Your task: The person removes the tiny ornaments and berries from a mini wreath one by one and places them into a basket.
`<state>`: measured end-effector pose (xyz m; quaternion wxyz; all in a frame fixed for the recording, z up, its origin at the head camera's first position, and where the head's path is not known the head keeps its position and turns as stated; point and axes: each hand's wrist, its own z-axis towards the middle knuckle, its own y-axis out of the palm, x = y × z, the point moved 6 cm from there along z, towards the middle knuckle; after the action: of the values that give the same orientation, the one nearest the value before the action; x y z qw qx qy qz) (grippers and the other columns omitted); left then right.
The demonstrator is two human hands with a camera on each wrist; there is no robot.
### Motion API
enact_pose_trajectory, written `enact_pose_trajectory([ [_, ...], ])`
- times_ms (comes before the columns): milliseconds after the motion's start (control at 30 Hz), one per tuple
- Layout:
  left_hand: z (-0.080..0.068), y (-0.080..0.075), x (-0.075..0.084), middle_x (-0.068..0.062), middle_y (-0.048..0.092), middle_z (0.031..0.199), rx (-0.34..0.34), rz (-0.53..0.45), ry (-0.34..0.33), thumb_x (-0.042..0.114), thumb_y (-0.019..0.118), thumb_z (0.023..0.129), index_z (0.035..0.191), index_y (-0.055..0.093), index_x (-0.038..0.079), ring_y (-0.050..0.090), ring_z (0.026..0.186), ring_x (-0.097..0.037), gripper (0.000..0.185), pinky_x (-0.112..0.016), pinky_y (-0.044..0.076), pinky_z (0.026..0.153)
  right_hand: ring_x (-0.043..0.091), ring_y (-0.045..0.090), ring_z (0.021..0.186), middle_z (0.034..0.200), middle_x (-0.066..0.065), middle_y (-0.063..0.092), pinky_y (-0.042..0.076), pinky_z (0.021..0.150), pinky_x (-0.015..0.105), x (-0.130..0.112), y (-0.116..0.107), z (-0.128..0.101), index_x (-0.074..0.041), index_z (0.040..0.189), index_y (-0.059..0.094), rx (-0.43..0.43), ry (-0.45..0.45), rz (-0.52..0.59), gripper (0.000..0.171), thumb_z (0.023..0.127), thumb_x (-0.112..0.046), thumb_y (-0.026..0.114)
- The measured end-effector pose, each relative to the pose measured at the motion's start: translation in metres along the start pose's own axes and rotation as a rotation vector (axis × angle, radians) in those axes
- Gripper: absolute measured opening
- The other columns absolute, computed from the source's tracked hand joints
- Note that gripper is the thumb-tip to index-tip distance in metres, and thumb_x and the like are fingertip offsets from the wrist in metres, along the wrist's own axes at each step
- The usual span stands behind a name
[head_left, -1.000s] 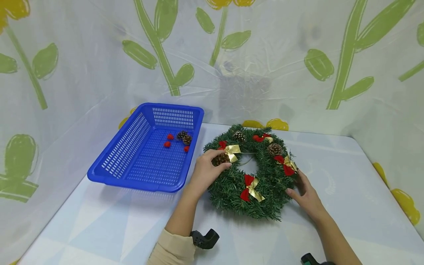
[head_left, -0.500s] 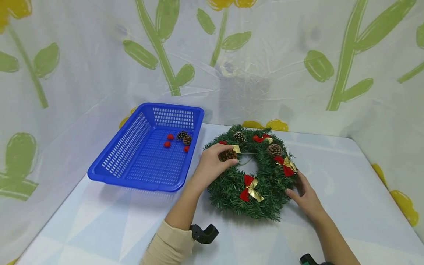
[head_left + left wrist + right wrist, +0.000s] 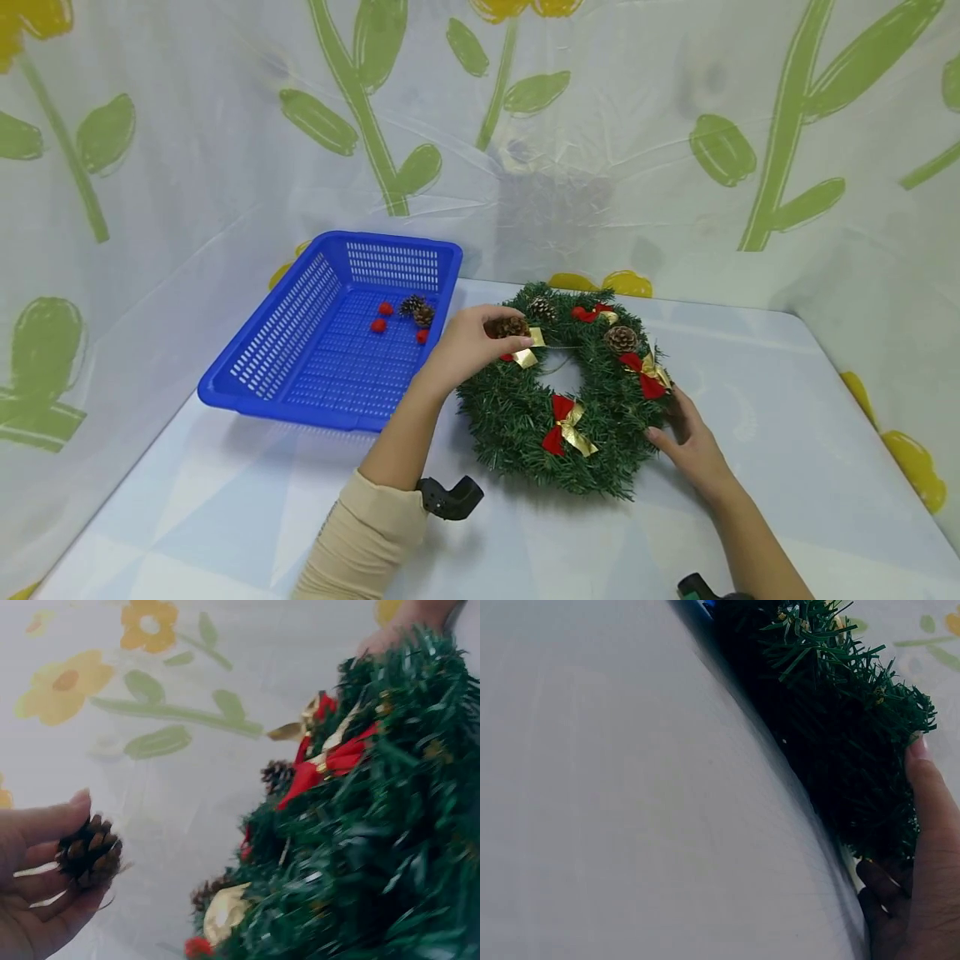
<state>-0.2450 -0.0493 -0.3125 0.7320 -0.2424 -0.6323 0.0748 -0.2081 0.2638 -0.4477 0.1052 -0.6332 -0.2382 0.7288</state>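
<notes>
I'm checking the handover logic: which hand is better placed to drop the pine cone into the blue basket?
Left, probably. The left hand already pinches the pine cone beside the blue basket; the right hand steadies the wreath's far side.

l hand point(image 3: 467, 343) raised, fingers + thumb curled, pinching pine cone point(image 3: 509, 327); forearm in beige sleeve angled up from lower left. r hand point(image 3: 686, 442) low, fingers extended against wreath point(image 3: 570, 392) outer edge, forearm bare.

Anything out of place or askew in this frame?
Mildly: the basket sits tilted, its near edge off the table. The left hand holds a pinecone clear of the wreath; the right hand touches the wreath's edge.
</notes>
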Motion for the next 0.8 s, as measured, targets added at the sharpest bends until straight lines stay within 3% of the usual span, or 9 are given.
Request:
enact_pose_trajectory([
  [267, 0.003, -0.019, 0.005, -0.002, 0.067, 0.111, -0.141, 0.04, 0.026, 0.027, 0.072, 0.085, 0.119, 0.066, 0.014, 0.062, 0.1, -0.016, 0.037, -0.034, 0.052, 0.082, 0.055, 0.021, 0.132, 0.147, 0.038, 0.017, 0.021, 0.088, -0.005, 0.0, 0.0, 0.0, -0.002, 0.151, -0.003, -0.01, 0.009, -0.001, 0.082, 0.095, -0.012, 0.056],
  [667, 0.014, -0.041, 0.01, -0.007, 0.066, 0.116, -0.36, 0.182, 0.092, 0.018, 0.072, 0.085, 0.121, 0.064, 0.005, 0.06, 0.105, -0.02, 0.04, -0.036, 0.051, 0.087, 0.057, 0.019, 0.131, 0.147, 0.039, 0.014, 0.021, 0.09, -0.004, -0.001, 0.0, 0.001, 0.002, 0.15, -0.002, -0.011, -0.018, 0.032, 0.081, 0.094, -0.008, 0.056],
  [800, 0.017, -0.049, 0.007, -0.008, 0.065, 0.118, -0.414, 0.17, 0.106, 0.015, 0.072, 0.084, 0.122, 0.064, 0.005, 0.06, 0.108, -0.02, 0.04, -0.035, 0.05, 0.089, 0.056, 0.019, 0.132, 0.148, 0.038, 0.014, 0.021, 0.09, -0.005, 0.0, 0.0, 0.0, 0.0, 0.15, -0.002, -0.013, -0.004, 0.026, 0.081, 0.094, -0.009, 0.056],
])
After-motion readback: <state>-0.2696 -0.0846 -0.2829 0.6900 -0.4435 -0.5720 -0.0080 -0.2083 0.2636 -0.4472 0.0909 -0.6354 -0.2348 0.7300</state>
